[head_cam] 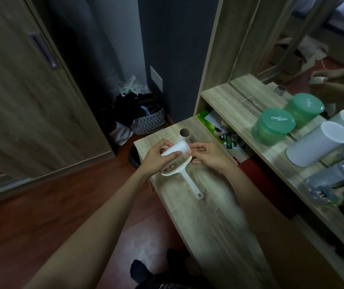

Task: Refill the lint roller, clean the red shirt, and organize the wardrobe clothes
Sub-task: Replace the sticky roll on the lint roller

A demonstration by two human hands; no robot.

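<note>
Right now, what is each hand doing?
Left hand: closed around the white refill roll.
Right hand: fingers pinching the same roll's end.

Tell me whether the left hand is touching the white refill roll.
Touching. The head view shows the left hand wrapped around the white refill roll, its fingers and thumb curling over it above the lint roller handle.

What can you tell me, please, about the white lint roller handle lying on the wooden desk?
The lint roller handle looks like white plastic, with a curved frame at the top and a straight grip ending in a small hanging hole. It lies flat on the wooden desk, grip pointing toward the person. The left hand holds a white roll just over its frame, and the right hand pinches at that roll's end. An empty cardboard core stands behind.
</note>
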